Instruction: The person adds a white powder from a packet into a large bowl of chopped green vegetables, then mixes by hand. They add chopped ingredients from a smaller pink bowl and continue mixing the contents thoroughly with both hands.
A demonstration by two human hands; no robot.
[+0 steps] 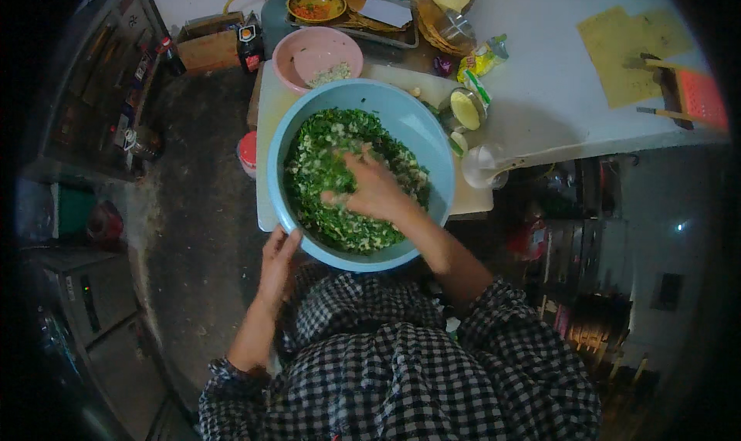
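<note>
A large light-blue plastic basin [431, 128] holds chopped green leaves mixed with small pale bits [312, 163]. My left hand [280, 253] grips the basin's rim at its lower left, thumb over the edge. Inside the basin, my right hand [370, 189] is spread over the chopped greens, thumb and fingers apart. It is blurred, and its fingertips are partly lost among the leaves. Under the basin lies a pale cutting board [269, 111], which shows at the left and right sides.
Behind the basin stands a pink bowl [315, 44] with pale chopped bits. To the right are an opened container of pale yellow contents [465, 109], a clear plastic cup [480, 166] and a yellow packet [483, 56]. A red-lidded jar [248, 148] sits left of the board.
</note>
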